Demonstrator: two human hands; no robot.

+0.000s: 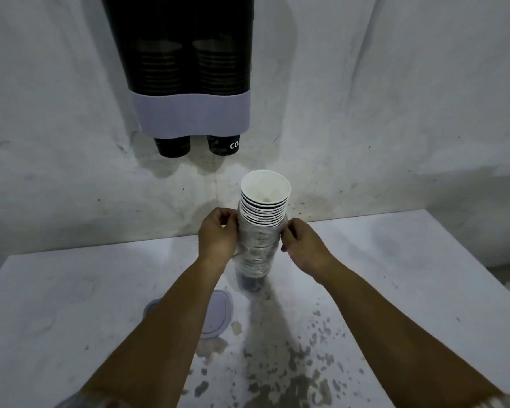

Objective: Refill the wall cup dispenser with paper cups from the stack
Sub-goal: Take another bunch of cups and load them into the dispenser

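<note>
A tall stack of paper cups (pixel 264 201) stands on the table, white inside with dark rims, its lower part wrapped in a clear plastic sleeve (pixel 256 251). My left hand (pixel 218 234) pinches the sleeve's top edge on the left side. On the right side my right hand (pixel 302 248) pinches the same edge. The wall cup dispenser (pixel 189 113) hangs above with two dark tubes and a pale band. Dark cups are stacked inside both tubes, and one cup pokes out below each (pixel 173 147) (pixel 224 145).
The white table (pixel 71 304) is stained and chipped near the front middle. A round translucent lid (pixel 215 316) lies flat by my left forearm. The table's back edge meets the marked white wall (pixel 395 113); its right edge drops off at the far right.
</note>
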